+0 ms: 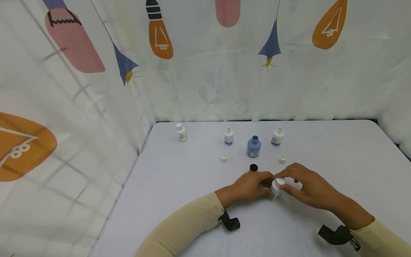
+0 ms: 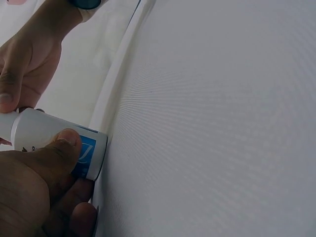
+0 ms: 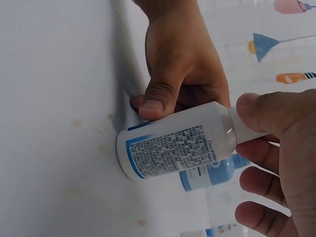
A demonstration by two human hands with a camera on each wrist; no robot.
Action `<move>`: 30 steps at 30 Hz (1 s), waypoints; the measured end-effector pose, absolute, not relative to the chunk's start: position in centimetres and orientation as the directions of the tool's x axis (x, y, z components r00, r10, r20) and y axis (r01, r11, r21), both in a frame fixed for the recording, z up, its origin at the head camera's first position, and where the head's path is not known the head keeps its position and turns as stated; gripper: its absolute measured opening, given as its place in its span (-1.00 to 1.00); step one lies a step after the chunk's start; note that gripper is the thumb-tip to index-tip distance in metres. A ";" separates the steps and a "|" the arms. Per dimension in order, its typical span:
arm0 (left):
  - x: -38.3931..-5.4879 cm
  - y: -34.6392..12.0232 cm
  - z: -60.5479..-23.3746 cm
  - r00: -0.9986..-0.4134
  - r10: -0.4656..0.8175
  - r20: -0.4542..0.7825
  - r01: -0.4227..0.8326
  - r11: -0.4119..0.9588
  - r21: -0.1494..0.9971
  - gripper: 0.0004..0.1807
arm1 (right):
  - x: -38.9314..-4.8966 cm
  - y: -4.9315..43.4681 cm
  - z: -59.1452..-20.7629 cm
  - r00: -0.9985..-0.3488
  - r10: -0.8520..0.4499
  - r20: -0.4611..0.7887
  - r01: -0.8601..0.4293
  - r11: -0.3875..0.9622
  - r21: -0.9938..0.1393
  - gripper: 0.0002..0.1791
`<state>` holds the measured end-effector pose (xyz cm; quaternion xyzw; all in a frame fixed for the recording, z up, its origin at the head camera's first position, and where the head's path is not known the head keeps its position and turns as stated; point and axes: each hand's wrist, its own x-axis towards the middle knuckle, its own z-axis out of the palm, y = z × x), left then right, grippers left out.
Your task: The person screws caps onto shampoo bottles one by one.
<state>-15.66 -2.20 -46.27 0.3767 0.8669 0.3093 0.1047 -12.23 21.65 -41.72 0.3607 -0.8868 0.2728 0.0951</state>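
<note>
A small white bottle [image 3: 173, 140] with a blue-edged printed label stands on the white table between my hands. My left hand [image 1: 252, 186] grips its body, thumb on one side and fingers round the other. At its top, my right hand [image 1: 313, 187] pinches the white cap [image 3: 242, 123] between thumb and index finger, the other fingers spread loosely away from it. The cap sits on the bottle's neck. Just beyond my left hand lies a black cap [image 1: 253, 167], partly covered by that hand in the head view.
Behind my hands stand a blue bottle [image 1: 253, 148] without a cap and two uncapped white bottles, one left [image 1: 229, 137] and one right [image 1: 277, 137]. Two loose white caps, left [image 1: 224, 157] and right [image 1: 282, 159], lie nearer. A capped white bottle [image 1: 182, 134] is far left.
</note>
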 end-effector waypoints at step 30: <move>-15.5 -2.3 -46.2 -0.695 0.718 0.044 0.598 0.543 0.590 -0.45 | -12.7 21.9 -41.7 -0.680 -0.642 0.353 -0.727 0.530 -0.436 -0.45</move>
